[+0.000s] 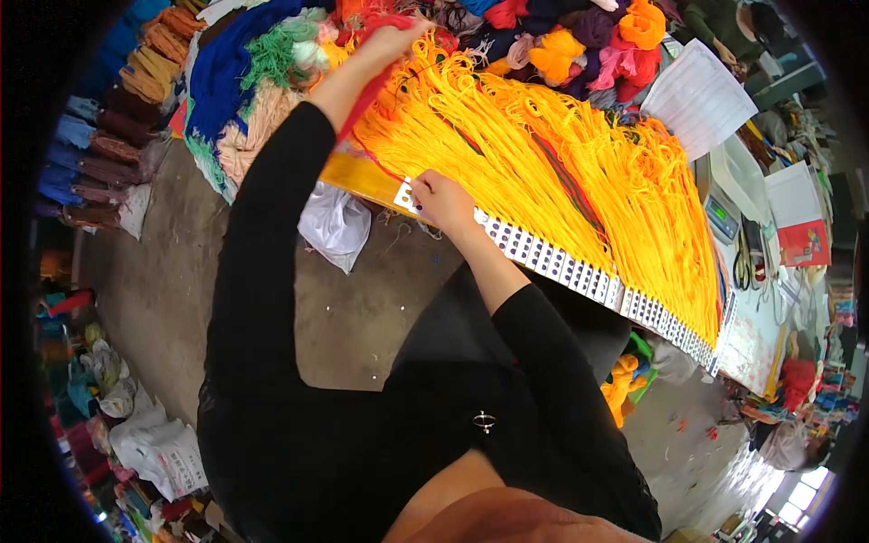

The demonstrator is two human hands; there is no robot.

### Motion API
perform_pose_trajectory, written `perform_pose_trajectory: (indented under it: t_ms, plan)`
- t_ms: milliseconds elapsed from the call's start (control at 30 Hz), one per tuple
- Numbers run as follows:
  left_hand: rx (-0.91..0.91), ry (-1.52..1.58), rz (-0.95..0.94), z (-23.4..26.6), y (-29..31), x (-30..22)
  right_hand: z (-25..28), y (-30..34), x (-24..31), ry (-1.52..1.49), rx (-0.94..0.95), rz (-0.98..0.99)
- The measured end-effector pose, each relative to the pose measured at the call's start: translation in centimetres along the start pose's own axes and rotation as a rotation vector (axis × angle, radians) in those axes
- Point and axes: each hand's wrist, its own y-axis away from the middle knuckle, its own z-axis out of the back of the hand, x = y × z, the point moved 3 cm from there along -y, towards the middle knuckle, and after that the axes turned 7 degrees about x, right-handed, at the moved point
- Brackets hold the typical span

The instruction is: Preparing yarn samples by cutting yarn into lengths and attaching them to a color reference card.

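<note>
My left hand is stretched to the far side of the table, its fingers closed on a hank of red yarn. The red strands hang down beside my forearm, and a thin one runs toward the near edge. There my right hand is pinched at the left end of a row of white cards with dark-filled holes. Whatever lies between those fingertips is hidden. Long yellow yarn strands fan out from the cards across the table, with a few red and green strands among them.
Heaps of blue yarn, green yarn and orange yarn crowd the far side. Paper sheets and a digital scale sit at the right. A white plastic bag hangs below the table's left edge.
</note>
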Motion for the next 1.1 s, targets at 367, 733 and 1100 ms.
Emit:
perform_pose_trajectory:
  t_ms: [367, 733, 1100]
  plan:
    - [-0.254, -0.223, 0.077, -0.6, -7.4, 1.5, -0.2, 0.2, -0.4, 0.025, -0.077, 0.031]
    - [0.475, 0.200, 0.059, -3.7, 0.6, 0.1, 0.5, 0.4, -1.0, 0.009, -0.088, 0.046]
    - [-0.909, 0.408, -0.303, 13.8, 7.7, -2.3, -0.5, -0.1, -0.9, -0.027, -0.132, 0.141]
